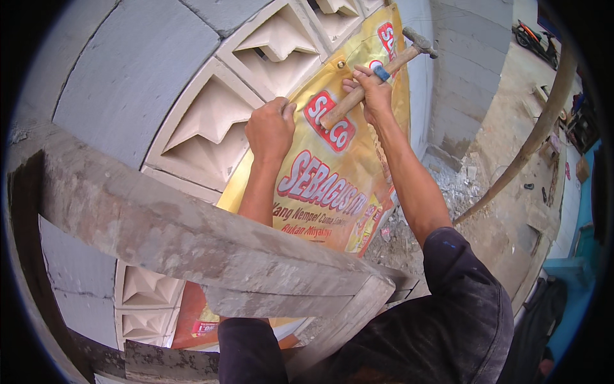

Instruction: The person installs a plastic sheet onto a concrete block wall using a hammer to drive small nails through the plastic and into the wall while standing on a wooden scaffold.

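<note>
A yellow-and-red printed plastic banner (320, 163) hangs against a wall of pale vent blocks (208, 118). At its upper left edge my left hand (272, 128) is closed, with the fingers curled; what they pinch is hidden. My right hand (376, 96), over the banner's upper part, grips a claw hammer (400, 59) by its wooden handle, metal head pointing up and right. A blue band (381, 73) wraps the handle beside my fingers. Between the two hands, a metal eyelet (341, 64) shows in the banner's edge.
A thick weathered beam (185, 221) crosses in front of me; my left forearm passes behind it. Grey blocks (137, 70) form the wall at left. Below right lie rubble (406, 224) and a slanting wooden pole (524, 153). A motorcycle (537, 43) stands far off.
</note>
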`<state>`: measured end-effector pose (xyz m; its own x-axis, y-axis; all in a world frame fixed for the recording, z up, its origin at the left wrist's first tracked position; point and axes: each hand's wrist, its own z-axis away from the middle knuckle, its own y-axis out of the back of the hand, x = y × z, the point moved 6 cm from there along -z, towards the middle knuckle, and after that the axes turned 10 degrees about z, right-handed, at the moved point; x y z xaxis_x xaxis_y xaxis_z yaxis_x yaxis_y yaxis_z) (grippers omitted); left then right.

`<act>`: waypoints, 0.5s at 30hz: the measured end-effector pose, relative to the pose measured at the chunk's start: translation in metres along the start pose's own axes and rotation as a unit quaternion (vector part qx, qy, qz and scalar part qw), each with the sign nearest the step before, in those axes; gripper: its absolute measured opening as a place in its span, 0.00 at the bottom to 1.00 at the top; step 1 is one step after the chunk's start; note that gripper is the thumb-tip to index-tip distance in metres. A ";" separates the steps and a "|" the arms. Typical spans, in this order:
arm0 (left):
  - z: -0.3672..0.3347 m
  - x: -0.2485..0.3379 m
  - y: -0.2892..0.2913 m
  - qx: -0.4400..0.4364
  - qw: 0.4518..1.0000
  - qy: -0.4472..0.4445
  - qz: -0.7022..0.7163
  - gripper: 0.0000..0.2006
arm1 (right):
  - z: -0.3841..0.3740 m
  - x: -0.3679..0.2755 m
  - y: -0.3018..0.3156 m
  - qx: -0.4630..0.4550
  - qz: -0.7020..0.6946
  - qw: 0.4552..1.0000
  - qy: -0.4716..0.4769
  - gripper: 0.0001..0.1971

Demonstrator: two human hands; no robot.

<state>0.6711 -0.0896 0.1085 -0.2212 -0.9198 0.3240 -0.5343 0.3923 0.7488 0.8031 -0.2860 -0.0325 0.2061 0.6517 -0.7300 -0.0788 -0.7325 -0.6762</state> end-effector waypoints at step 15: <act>0.001 0.000 -0.005 0.051 0.998 -0.042 0.015 0.06 | 0.178 0.017 0.085 0.061 0.289 0.950 0.103 0.11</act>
<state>0.6727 -0.0916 0.1045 -0.3046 -0.9063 0.2929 -0.6049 0.4216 0.6756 0.6266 -0.3019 -0.1196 0.2786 0.0864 -0.9565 -0.3470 -0.9196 -0.1841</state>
